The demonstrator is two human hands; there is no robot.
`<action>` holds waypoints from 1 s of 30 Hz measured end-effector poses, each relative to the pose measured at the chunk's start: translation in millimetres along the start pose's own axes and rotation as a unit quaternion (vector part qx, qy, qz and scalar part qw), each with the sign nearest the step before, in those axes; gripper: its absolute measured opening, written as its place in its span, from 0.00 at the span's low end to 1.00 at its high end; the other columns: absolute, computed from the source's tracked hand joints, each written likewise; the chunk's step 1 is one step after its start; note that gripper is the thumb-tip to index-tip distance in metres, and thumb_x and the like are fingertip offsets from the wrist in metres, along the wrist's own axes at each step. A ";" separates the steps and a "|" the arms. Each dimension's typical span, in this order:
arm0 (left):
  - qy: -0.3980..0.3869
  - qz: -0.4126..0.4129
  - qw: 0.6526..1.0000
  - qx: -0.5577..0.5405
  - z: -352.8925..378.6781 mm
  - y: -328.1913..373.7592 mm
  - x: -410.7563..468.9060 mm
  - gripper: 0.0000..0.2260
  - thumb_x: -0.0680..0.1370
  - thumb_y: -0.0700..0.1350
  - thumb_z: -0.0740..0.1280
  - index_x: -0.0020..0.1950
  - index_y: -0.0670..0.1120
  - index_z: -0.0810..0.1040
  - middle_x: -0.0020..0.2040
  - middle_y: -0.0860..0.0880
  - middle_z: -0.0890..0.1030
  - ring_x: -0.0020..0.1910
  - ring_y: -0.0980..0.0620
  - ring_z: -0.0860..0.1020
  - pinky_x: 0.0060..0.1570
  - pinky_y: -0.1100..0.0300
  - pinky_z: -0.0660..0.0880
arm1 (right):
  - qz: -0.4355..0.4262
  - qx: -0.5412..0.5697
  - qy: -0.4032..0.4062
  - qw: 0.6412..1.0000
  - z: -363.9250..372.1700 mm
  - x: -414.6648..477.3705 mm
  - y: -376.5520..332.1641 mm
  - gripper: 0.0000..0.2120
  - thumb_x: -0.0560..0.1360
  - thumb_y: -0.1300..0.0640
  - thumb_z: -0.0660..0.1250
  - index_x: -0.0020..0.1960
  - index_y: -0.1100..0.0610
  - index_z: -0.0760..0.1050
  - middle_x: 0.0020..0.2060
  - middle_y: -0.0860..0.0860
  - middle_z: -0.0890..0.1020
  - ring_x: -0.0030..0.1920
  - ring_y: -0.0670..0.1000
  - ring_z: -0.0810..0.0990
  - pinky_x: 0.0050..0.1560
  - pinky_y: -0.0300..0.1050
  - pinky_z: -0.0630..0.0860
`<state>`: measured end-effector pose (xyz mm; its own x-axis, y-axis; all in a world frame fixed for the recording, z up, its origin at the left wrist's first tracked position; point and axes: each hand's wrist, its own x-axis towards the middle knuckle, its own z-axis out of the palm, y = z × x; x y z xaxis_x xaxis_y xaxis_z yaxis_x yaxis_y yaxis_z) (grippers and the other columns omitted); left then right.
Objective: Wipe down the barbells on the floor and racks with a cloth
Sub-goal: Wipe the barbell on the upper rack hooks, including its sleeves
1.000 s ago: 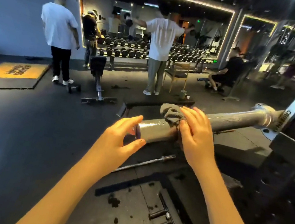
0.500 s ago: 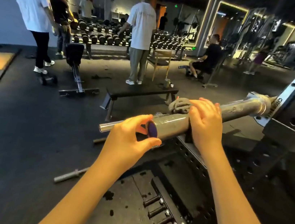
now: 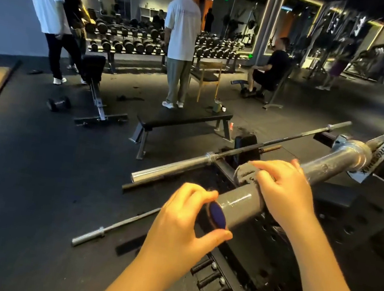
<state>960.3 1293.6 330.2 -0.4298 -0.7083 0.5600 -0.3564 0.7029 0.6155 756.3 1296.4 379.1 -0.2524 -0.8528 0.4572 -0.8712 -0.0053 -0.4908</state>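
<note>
Two grips on barbell sleeve (image 3: 239, 202): left grip (image 3: 174, 229) holds its end, right grip (image 3: 287, 195) squeezes cloth (image 3: 243, 174) round it. Mid-wipe, prob. Next: rub cloth away from left grip.

Glossy metal barbell sleeve (image 3: 331, 165) (cloth (image 3: 246, 175) matt)

**Two bare forearms and two uncovered hands**

Only the arms of the person are coming into the head view. The left forearm (image 3: 142, 281) is showing bare along all its visible length, from the wrist to the lower edge of the picture. The right forearm (image 3: 329, 283) is looking the same. Both are appearing slim and smooth. The left hand (image 3: 182, 227) and the right hand (image 3: 285, 195) are showing uncovered, with slender fingers. The nails are looking too blurred to describe.
</note>
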 end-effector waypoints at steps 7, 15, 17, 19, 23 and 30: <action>-0.084 -0.086 0.992 -0.031 1.8 -13.8 10.1 0.48 0.63 0.67 0.70 0.76 0.57 0.50 0.68 0.63 0.55 0.68 0.65 0.56 0.69 0.63 0.59 | -0.056 0.114 -0.067 0.990 5.6 -33.4 -26.6 0.12 0.74 0.48 0.57 0.52 0.40 0.76 0.50 0.32 0.77 0.58 0.34 0.72 0.69 0.39 0.61; -0.184 -0.043 0.978 -0.084 -15.2 -42.9 -1.7 0.35 0.75 0.61 0.65 0.76 0.56 0.51 0.71 0.61 0.57 0.71 0.63 0.56 0.70 0.59 0.59 | 0.042 0.127 0.104 0.986 34.9 -51.7 -53.1 0.13 0.73 0.57 0.58 0.51 0.54 0.78 0.48 0.45 0.79 0.54 0.38 0.74 0.60 0.31 0.68; -0.199 -0.066 0.972 -0.104 -29.0 -57.0 -10.0 0.32 0.77 0.60 0.63 0.76 0.57 0.52 0.72 0.61 0.58 0.69 0.64 0.58 0.66 0.63 0.60 | 0.040 0.142 0.107 0.983 39.2 -61.5 -63.4 0.09 0.77 0.61 0.60 0.52 0.53 0.77 0.50 0.40 0.77 0.55 0.31 0.72 0.56 0.23 0.64; -0.227 -0.071 0.965 -0.112 -42.6 -68.0 -13.4 0.30 0.78 0.59 0.61 0.76 0.58 0.52 0.72 0.61 0.59 0.67 0.65 0.59 0.63 0.65 0.60 | 0.053 0.144 0.118 0.981 39.7 -62.8 -64.8 0.11 0.79 0.66 0.60 0.52 0.52 0.77 0.50 0.38 0.76 0.54 0.30 0.72 0.56 0.22 0.63; -0.232 -0.064 0.962 -0.130 -61.6 -84.0 -5.8 0.27 0.79 0.57 0.61 0.76 0.58 0.54 0.70 0.60 0.63 0.67 0.64 0.63 0.60 0.66 0.62 | 0.084 0.153 0.132 0.976 43.1 -62.3 -63.7 0.12 0.80 0.64 0.59 0.55 0.50 0.77 0.55 0.38 0.77 0.61 0.30 0.69 0.61 0.24 0.61; -0.298 -0.022 0.935 -0.193 -50.2 -75.7 21.7 0.22 0.79 0.58 0.61 0.72 0.59 0.61 0.66 0.65 0.67 0.65 0.67 0.65 0.56 0.72 0.63 | 0.192 0.118 0.163 0.960 25.1 -28.1 -22.9 0.16 0.83 0.59 0.55 0.69 0.53 0.72 0.71 0.46 0.69 0.75 0.46 0.58 0.75 0.47 0.56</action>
<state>1019.5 1221.9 323.6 -0.8484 -0.4929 0.1932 -0.1070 0.5169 0.8493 793.9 1307.3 358.9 -0.6884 -0.6072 0.3967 -0.5766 0.1263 -0.8072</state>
